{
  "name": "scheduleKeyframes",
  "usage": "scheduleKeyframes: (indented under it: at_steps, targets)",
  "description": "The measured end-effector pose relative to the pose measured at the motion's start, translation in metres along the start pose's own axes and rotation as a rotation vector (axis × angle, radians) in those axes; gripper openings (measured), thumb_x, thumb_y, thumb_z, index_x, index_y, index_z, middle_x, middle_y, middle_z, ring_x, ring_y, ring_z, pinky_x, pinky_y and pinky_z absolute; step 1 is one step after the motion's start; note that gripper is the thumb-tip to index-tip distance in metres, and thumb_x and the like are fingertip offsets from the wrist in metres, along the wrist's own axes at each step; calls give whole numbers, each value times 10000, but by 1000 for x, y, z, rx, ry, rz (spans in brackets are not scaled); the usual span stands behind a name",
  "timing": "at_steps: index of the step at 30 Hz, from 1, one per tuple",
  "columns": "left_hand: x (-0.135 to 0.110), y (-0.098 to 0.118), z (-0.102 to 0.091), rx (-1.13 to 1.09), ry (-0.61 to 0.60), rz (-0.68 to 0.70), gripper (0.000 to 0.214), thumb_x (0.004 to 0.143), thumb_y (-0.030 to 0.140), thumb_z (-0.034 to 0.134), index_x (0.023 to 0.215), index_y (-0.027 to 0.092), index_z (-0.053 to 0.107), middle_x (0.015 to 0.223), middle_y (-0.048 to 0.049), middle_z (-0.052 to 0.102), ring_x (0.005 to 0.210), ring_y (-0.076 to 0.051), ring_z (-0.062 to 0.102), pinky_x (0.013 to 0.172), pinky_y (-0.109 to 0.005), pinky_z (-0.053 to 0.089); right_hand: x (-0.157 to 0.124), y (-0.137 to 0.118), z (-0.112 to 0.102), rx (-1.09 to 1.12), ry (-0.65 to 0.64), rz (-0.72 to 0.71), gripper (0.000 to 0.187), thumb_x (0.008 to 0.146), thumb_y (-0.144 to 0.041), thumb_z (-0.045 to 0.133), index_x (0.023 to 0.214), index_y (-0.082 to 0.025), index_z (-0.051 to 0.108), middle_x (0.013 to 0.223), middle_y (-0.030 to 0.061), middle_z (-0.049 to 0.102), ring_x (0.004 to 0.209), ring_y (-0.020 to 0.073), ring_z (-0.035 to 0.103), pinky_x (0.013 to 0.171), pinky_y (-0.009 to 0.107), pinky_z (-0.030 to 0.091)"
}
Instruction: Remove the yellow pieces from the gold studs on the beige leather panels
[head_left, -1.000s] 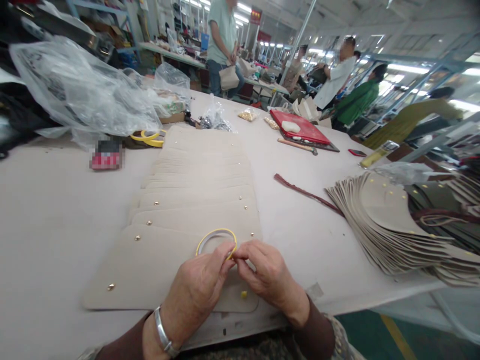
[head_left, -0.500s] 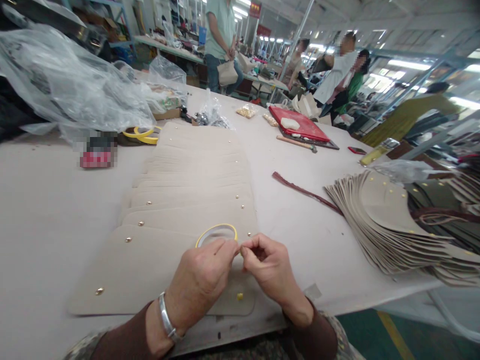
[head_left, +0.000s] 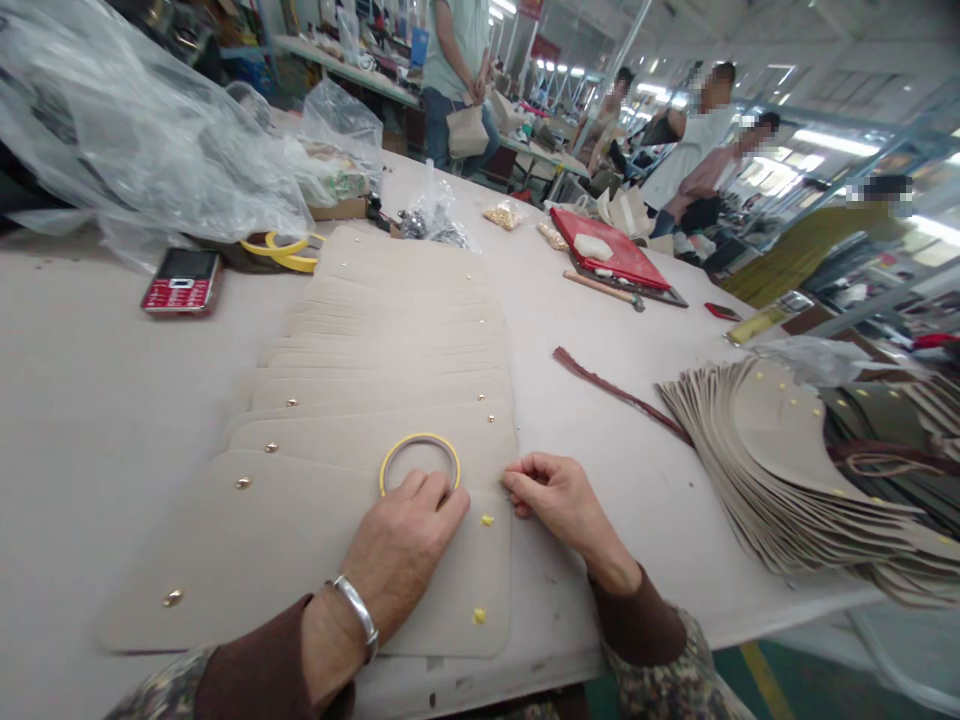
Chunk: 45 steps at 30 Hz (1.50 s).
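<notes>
My left hand (head_left: 409, 540) is closed on the lower rim of a thin roll of yellow tape (head_left: 420, 437), above overlapping beige panels (head_left: 360, 560). My right hand (head_left: 551, 495) is in a pinch at the right edge of these panels. A small bit of yellow tape (head_left: 503, 479) shows at its fingertips, partly hidden. On the front panel, two yellow tape pieces sit near the right edge: an upper piece (head_left: 487, 520) and a lower piece (head_left: 479, 616). Metal studs, such as the front stud (head_left: 172, 598), run along the panels' left side.
A red phone (head_left: 181, 283), more yellow tape rolls (head_left: 289, 250) and plastic bags (head_left: 187, 140) lie at the far left. A hammer (head_left: 604, 290) rests by a red pad (head_left: 611, 250). A brown strip (head_left: 622, 395) leads to stacked panels (head_left: 780, 440) on the right. People stand beyond.
My hands have drawn apart; the left, with the tape roll, is a little lower and left, the right slightly further right. The upper tape piece on the front panel is now visible.
</notes>
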<state>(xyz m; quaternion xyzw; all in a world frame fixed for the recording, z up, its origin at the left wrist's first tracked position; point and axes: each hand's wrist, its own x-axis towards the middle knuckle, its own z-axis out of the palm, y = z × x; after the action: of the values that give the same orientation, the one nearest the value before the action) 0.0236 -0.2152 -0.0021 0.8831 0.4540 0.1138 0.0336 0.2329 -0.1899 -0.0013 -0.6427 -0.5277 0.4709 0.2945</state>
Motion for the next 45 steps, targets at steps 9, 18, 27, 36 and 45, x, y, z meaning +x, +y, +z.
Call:
scheduleKeyframes:
  at_steps: [9,18,27,36,45]
  targets:
    - [-2,0,2,-47,18,-11,103,876,106,533,866,204,563,870,-41,568,782,-226,495,669,-348,475,-1,-5,1,-443,97,-221,95,810,-263,626,869,-200,664,493,-59,583,431,127,538,464,219,412]
    - [-2,0,1,-67,7,-19,105,871,96,532,860,199,552,868,-43,569,784,-236,505,672,-370,496,-22,5,5,-517,182,-365,118,876,-222,590,845,-199,702,820,42,731,742,185,664,704,275,474]
    - [-1,0,5,-72,35,-27,127,864,75,514,870,192,565,872,-53,583,791,-240,526,689,-384,519,-6,-3,12,-688,174,-425,136,871,-181,589,779,-189,689,731,30,695,658,159,633,656,249,445]
    - [-10,-7,3,-320,415,63,220,944,114,408,1100,175,551,824,-31,665,713,-157,628,649,-257,531,-17,-6,-10,-766,-87,-555,132,857,-126,581,777,-194,661,706,2,633,625,127,586,609,232,412]
    - [-6,-3,-9,-331,462,41,332,987,249,411,1297,132,436,928,-60,739,721,-131,704,645,-201,546,-31,-27,19,-251,42,-873,228,872,-120,579,1084,-187,628,970,72,700,841,157,642,764,270,522]
